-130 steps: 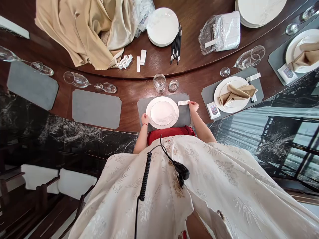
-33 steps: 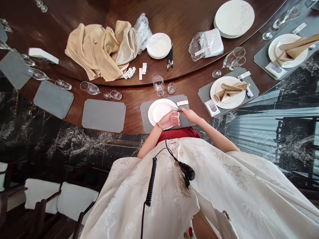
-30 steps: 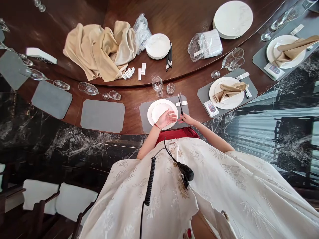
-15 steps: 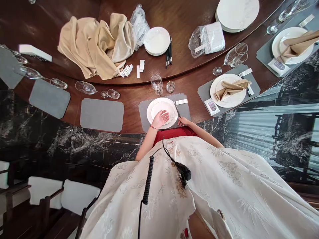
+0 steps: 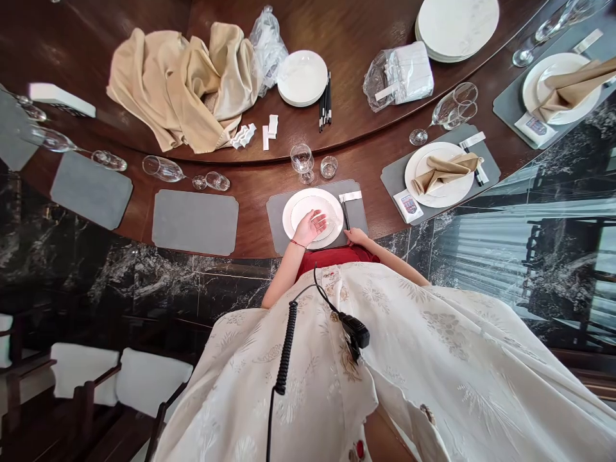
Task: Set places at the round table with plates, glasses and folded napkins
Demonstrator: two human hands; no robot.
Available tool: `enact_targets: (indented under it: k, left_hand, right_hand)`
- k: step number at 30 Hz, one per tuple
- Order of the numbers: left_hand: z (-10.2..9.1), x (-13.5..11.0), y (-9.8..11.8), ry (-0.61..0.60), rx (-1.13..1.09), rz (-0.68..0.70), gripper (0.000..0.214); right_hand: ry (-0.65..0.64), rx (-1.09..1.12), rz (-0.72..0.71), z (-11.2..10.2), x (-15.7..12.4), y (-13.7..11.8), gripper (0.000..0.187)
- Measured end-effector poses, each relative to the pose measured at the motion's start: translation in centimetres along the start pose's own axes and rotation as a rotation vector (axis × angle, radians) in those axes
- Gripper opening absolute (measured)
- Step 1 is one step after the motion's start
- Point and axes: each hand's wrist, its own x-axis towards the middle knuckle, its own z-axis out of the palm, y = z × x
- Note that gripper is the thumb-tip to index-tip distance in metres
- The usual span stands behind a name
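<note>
Over the white plate (image 5: 293,208) on the grey placemat (image 5: 276,215), my left hand (image 5: 312,226) hovers palm up with its fingers spread and nothing in it. My right hand (image 5: 356,236) is closed on the near end of a pair of black chopsticks (image 5: 345,215). Their far tips lie on the small white chopstick rest (image 5: 351,196) just right of the plate. A stemmed glass (image 5: 302,161) and a small glass (image 5: 329,167) stand behind the plate.
To the right is a laid setting with a folded napkin (image 5: 445,173). Bare grey mats (image 5: 195,222) and glasses lying on their sides (image 5: 161,169) are to the left. Beige cloth (image 5: 183,80), stacked plates (image 5: 302,77), spare chopsticks (image 5: 325,102) and wrapped packets (image 5: 404,76) sit on the raised centre.
My right hand brought the chopsticks from in front of me down onto the mat, tips onto the rest. My left hand let go and opened over the plate.
</note>
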Motion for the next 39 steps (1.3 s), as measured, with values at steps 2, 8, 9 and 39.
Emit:
enact_targets:
  k: [2,8,9,39]
  left_hand:
    - [-0.1,0.0,-0.1,0.009,0.000,0.003,0.023]
    - [-0.3,-0.2,-0.5,0.043,-0.035,0.007,0.021]
    - [-0.3,-0.2,-0.5,0.047,-0.042,0.009,0.020]
    - [-3.4,9.4,12.3,0.438,0.094,0.426,0.014]
  right_hand:
    - [0.106,-0.205,-0.005,-0.1,-0.3,-0.7,0.048]
    - [0.270,-0.446,0.019,-1.0,-1.3,-2.3,0.054]
    - [0.272,-0.461,0.013,-1.1,-1.4,-2.4,0.054]
    - [0.248,-0.443,0.105,-3.3,-3.7,-3.8,0.045]
